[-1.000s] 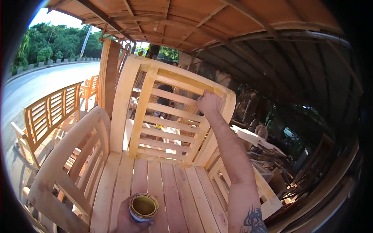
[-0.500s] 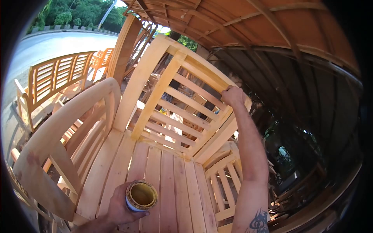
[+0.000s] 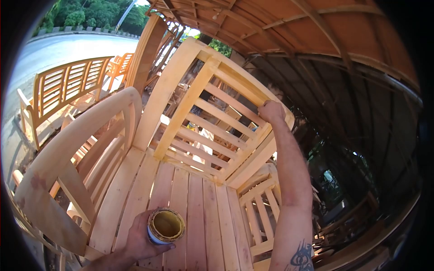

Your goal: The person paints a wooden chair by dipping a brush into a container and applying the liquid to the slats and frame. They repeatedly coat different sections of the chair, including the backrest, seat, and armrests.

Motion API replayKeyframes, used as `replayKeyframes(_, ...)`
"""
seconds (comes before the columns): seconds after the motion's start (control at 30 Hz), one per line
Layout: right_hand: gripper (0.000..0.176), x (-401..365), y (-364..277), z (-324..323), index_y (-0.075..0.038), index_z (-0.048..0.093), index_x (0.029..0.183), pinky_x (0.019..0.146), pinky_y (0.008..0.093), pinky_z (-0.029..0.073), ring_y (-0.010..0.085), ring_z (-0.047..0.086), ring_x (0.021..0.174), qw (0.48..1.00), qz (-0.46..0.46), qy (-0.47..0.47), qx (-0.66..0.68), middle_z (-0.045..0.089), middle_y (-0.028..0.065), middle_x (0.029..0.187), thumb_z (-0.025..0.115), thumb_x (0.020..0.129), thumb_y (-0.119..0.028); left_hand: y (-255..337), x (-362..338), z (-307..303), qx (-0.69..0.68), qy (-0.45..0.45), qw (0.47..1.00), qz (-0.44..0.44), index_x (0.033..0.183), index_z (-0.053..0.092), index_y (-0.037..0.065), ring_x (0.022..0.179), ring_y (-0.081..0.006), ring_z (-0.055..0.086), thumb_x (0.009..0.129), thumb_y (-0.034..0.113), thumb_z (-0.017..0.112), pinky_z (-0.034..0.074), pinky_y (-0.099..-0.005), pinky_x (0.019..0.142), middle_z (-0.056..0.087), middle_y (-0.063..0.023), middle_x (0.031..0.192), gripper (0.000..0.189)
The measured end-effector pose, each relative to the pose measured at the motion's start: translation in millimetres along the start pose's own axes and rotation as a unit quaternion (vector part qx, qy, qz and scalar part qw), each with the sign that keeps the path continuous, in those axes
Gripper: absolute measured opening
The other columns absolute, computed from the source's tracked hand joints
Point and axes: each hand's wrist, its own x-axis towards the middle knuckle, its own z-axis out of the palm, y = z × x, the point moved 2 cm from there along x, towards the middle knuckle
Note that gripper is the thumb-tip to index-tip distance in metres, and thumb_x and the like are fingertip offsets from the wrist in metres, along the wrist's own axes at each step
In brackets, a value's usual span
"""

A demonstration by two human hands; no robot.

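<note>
My left hand is wrapped round a small open can, held upright above the seat slats. Its rim is crusted and yellowish-brown liquid shows inside. My right hand is closed against the upper right of the slatted wooden backrest, at the top rail. Whatever those fingers hold, if anything, is hidden. Yellower, darker wood shows along the inner top rail and the left upright, while the rest of the bench is pale. A curved armrest rises at the left.
Another slatted bench and an orange chair stand outside at the left, beside a road. A wooden post stands behind the armrest. At right, a second slatted side bounds the seat; a roof hangs overhead.
The view has shifted very slightly. My right hand stays at the same spot near the top rail, and my left hand still holds the can in about the same place.
</note>
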Motion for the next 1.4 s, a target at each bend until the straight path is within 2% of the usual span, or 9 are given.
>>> replayKeyframes(0.4, 0.033, -19.7, -16.1, -2.4, -0.015, 0.077, 0.110, 0.094, 0.0432, 0.056, 0.0325, 0.070, 0.107, 0.998, 0.011, 0.036, -0.056, 0.075, 0.0150, 0.108, 0.063, 0.085, -0.032, -4.4, -1.3, 2.9, -0.021, 0.003, 1.000, -0.014, 0.139, 0.048, 0.002, 0.119, -0.0349, 0.059, 0.055, 0.040, 0.099, 0.051, -0.0437, 0.102, 0.060, -0.0170, 0.128, 0.106)
replayKeyframes(0.7, 0.034, -26.9, 12.1, -37.3, -0.018, 0.077, 0.108, 0.095, 0.0428, 0.055, 0.0350, 0.070, 0.105, 0.993, 0.059, 0.062, 0.079, 0.074, 0.0165, 0.107, 0.064, 0.083, -0.037, -1.3, 0.2, 1.3, -0.023, 0.001, 1.000, -0.017, 0.138, 0.048, 0.002, 0.119, -0.0347, 0.059, 0.054, 0.038, 0.100, 0.051, -0.0440, 0.102, 0.060, -0.0167, 0.128, 0.105)
replayKeyframes(0.8, 0.033, -26.5, 31.0, -24.1, -0.018, 0.078, 0.105, 0.094, 0.0421, 0.055, 0.0352, 0.070, 0.103, 0.996, 0.042, 0.054, 0.065, 0.074, 0.0173, 0.106, 0.065, 0.082, -0.038, 1.2, 0.4, 1.7, -0.023, 0.002, 1.000, -0.012, 0.138, 0.048, 0.003, 0.119, -0.0349, 0.059, 0.054, 0.037, 0.100, 0.051, -0.0442, 0.102, 0.060, -0.0167, 0.128, 0.104)
replayKeyframes(1.0, 0.029, -63.1, 50.2, -39.6, -0.013, 0.077, 0.098, 0.081, 0.0418, 0.057, 0.0345, 0.073, 0.089, 0.957, 0.074, 0.200, 0.196, 0.074, 0.0188, 0.089, 0.066, 0.086, -0.037, 4.6, 1.1, -0.2, -0.017, 0.005, 1.000, -0.009, 0.139, 0.048, 0.003, 0.119, -0.0349, 0.059, 0.054, 0.036, 0.100, 0.050, -0.0441, 0.103, 0.060, -0.0163, 0.128, 0.104)
replayKeyframes(1.1, 0.025, -60.6, 80.1, 11.1, -0.010, 0.076, 0.096, 0.077, 0.0395, 0.057, 0.0332, 0.074, 0.083, 0.932, 0.052, 0.190, 0.305, 0.074, 0.0177, 0.084, 0.068, 0.087, -0.032, 7.0, 1.6, 0.2, -0.024, 0.005, 1.000, -0.008, 0.139, 0.048, 0.004, 0.119, -0.0344, 0.059, 0.054, 0.036, 0.100, 0.050, -0.0437, 0.103, 0.060, -0.0158, 0.128, 0.104)
replayKeyframes(1.2, 0.020, -70.3, 102.7, 51.5, -0.003, 0.072, 0.088, 0.050, 0.0275, 0.046, 0.0068, 0.056, 0.053, 0.908, 0.014, 0.209, 0.362, 0.062, 0.0040, 0.062, 0.068, 0.092, -0.022, 8.1, 1.7, 0.2, -0.034, 0.003, 0.999, -0.014, 0.139, 0.049, 0.004, 0.119, -0.0338, 0.059, 0.055, 0.036, 0.099, 0.049, -0.0436, 0.104, 0.060, -0.0153, 0.128, 0.103)
replayKeyframes(1.33, 0.019, -110.5, 98.2, 43.8, -0.003, 0.071, 0.086, 0.049, 0.0271, 0.043, 0.0055, 0.053, 0.053, 0.846, 0.042, 0.288, 0.446, 0.061, 0.0013, 0.061, 0.067, 0.094, -0.020, 2.5, -0.9, 2.8, -0.037, 0.000, 0.999, -0.024, 0.139, 0.049, 0.004, 0.119, -0.0335, 0.059, 0.056, 0.036, 0.099, 0.049, -0.0437, 0.104, 0.060, -0.0156, 0.128, 0.103)
replayKeyframes(1.37, 0.016, -127.2, 86.9, 38.8, -0.004, 0.071, 0.089, 0.051, 0.0278, 0.045, 0.0063, 0.052, 0.055, 0.870, 0.019, 0.287, 0.401, 0.061, 0.0036, 0.061, 0.068, 0.093, -0.019, 3.1, -1.0, 2.9, -0.039, 0.003, 0.999, -0.021, 0.139, 0.049, 0.004, 0.119, -0.0335, 0.059, 0.056, 0.036, 0.099, 0.049, -0.0438, 0.104, 0.060, -0.0158, 0.128, 0.102)
replayKeyframes(1.4, 0.015, -141.9, 72.4, 38.4, -0.005, 0.071, 0.090, 0.057, 0.0325, 0.050, 0.0164, 0.061, 0.059, 0.888, -0.014, 0.282, 0.363, 0.066, 0.0096, 0.068, 0.069, 0.091, -0.019, 5.2, -0.7, 2.0, -0.032, 0.003, 0.999, -0.020, 0.139, 0.049, 0.004, 0.119, -0.0334, 0.059, 0.056, 0.036, 0.099, 0.049, -0.0436, 0.104, 0.060, -0.0157, 0.128, 0.102)
